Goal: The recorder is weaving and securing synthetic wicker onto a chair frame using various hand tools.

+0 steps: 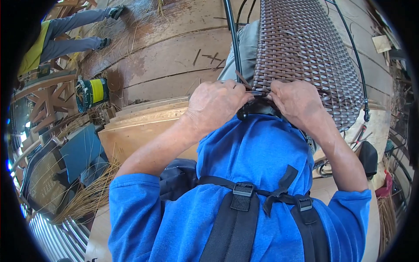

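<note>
Woven panel: brown weave (301, 48), in front of the wearer, running away from the hands; black tube (234, 39) along its left edge, second black tube (355, 56) along its right.
Left hand: at the panel's near-left corner (217, 101), fingers curled in, gripping a thin grey piece (254, 93) that juts toward the other hand.
Right hand: on the panel's near edge, just right of that corner (297, 101); fingers bent, tips partly hidden, can't tell if they grip anything.
Gap between hands: small; grey piece sits in it. Dark brown strip (242, 77) angles up beside left fingers, off the panel's left edge.
Wearer: blue shirt (257, 148), black straps (231, 227) with buckles.
Floor: wood boards (174, 48); loose dark strips (213, 57) lie left of the panel's left edge.
Floor, left side: dark bucket (87, 97) with yellow patch; stacked boards (148, 133) just beyond left forearm.
Near-left: blue sheet (82, 150), straw-coloured strands (94, 192) beside it.
Far-left: co-worker, yellow top, grey trousers (74, 24), well apart from the panel.
Right of right forearm: black object (368, 159), kind unclear.
</note>
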Demonstrator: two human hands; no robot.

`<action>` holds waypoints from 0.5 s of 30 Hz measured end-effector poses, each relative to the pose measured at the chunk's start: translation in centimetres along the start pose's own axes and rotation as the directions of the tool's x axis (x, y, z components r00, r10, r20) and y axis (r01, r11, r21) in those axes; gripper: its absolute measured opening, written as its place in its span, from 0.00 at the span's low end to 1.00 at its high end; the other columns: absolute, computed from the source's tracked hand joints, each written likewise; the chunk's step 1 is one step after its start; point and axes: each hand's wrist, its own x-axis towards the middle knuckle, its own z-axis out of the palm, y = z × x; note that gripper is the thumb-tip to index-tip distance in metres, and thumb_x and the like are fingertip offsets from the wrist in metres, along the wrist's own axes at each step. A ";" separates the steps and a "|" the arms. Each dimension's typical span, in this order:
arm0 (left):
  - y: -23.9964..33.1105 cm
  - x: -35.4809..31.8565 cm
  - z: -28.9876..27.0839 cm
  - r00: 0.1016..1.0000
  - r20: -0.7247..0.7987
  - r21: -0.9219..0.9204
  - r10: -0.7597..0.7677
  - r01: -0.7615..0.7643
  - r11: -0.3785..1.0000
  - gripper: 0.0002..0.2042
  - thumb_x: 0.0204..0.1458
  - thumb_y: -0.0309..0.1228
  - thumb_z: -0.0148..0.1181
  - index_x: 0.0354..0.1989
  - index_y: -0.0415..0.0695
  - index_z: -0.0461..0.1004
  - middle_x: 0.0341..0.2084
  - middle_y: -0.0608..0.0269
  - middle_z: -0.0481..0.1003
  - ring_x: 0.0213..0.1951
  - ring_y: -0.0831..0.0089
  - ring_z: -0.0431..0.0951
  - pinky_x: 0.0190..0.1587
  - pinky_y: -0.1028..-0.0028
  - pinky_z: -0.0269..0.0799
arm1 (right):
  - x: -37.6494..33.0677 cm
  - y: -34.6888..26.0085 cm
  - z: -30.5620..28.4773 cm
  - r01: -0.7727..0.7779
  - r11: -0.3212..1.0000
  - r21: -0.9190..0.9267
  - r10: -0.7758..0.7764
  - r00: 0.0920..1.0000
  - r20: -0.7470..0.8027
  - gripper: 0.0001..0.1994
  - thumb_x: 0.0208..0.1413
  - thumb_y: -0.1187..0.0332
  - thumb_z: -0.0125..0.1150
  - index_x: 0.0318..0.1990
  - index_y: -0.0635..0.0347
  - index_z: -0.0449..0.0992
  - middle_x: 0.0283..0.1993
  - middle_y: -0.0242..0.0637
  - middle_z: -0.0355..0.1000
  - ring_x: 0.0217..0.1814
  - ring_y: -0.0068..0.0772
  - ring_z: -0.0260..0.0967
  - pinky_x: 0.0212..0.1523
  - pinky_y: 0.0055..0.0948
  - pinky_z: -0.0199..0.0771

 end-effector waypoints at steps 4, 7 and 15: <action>0.6 -0.3 0.4 0.995 -0.091 0.033 -0.031 0.034 0.999 0.14 0.53 0.42 0.53 0.24 0.45 0.70 0.19 0.60 0.71 0.23 0.63 0.75 0.25 0.66 0.71 | 1.6 0.5 -0.9 0.030 0.999 0.022 -0.032 0.992 0.123 0.11 0.53 0.63 0.51 0.29 0.61 0.74 0.27 0.50 0.72 0.34 0.52 0.72 0.37 0.46 0.71; 1.4 -0.9 0.0 0.990 -0.111 0.030 -0.084 0.088 0.996 0.13 0.52 0.41 0.53 0.23 0.45 0.69 0.18 0.61 0.70 0.22 0.64 0.75 0.24 0.67 0.70 | 2.4 1.5 -1.1 0.130 0.987 0.094 -0.140 0.985 0.105 0.11 0.53 0.62 0.52 0.27 0.62 0.71 0.26 0.49 0.70 0.33 0.53 0.70 0.34 0.46 0.68; 1.2 -1.1 0.4 0.991 -0.087 0.006 -0.101 0.102 0.995 0.12 0.52 0.40 0.53 0.24 0.45 0.69 0.19 0.62 0.70 0.23 0.65 0.75 0.24 0.68 0.70 | 2.8 1.8 -0.7 0.194 0.976 0.101 -0.208 0.966 0.151 0.13 0.54 0.61 0.53 0.26 0.61 0.67 0.23 0.47 0.68 0.32 0.52 0.68 0.33 0.44 0.67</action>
